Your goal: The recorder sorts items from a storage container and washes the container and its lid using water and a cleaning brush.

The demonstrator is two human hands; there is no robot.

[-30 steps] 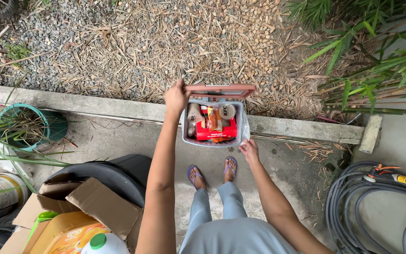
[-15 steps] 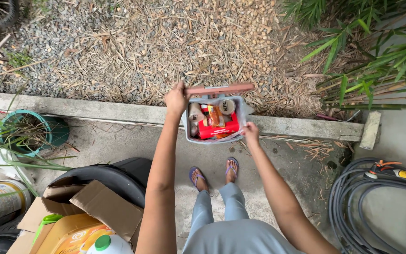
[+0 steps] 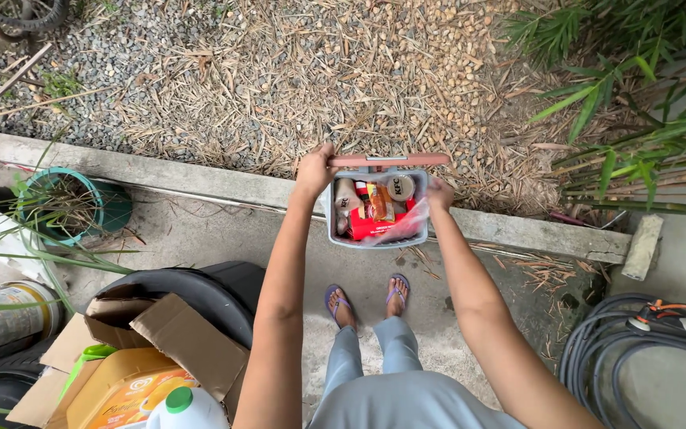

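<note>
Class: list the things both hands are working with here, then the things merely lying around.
In hand: left hand, right hand, grey bin, pink lid, clear liner bag, food wrappers.
Lying about: cardboard box, grey hose, green plant pot, white bottle.

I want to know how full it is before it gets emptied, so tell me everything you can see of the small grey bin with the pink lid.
The small grey bin is a rectangular, plastic-looking tub standing on the concrete beside the low curb. Its pink flip lid is swung up at the far side. A clear liner bag lines it, and it is packed to the rim with a red carton, paper cups and wrappers. The left hand grips the lid's left end; the right hand is on the right rim by the liner.
</note>
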